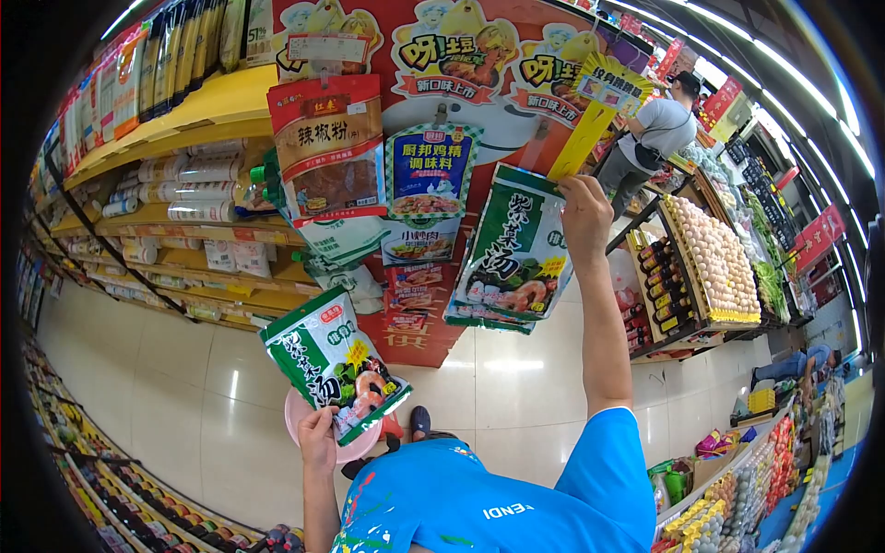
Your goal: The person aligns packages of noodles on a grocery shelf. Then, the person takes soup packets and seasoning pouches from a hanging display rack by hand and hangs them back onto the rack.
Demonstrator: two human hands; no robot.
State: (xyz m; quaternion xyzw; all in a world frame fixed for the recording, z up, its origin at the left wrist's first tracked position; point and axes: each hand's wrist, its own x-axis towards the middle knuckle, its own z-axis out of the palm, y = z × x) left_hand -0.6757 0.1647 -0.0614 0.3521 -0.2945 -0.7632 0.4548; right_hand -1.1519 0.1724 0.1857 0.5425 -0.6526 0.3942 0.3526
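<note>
My left hand (318, 444) grips the lower edge of a green and white seaweed soup packet (337, 361), held tilted with its printed front up. Beneath that packet, partly covered by it, is a pink basin (297, 407). With my right arm stretched out, my right hand (587, 207) has its fingers closed at the upper right corner of a matching seaweed soup packet (513, 241) on the display. More packets of the same kind show behind its lower edge. A yellow tag strip (581, 143) hangs just above my right fingers.
Chilli powder bags (330, 147) and a blue seasoning packet (426, 170) hang on the red display. Yellow shelves (198, 111) with packaged goods stand left. An egg rack (714, 258) is on the right. One person (656, 129) stands beyond; another is at far right.
</note>
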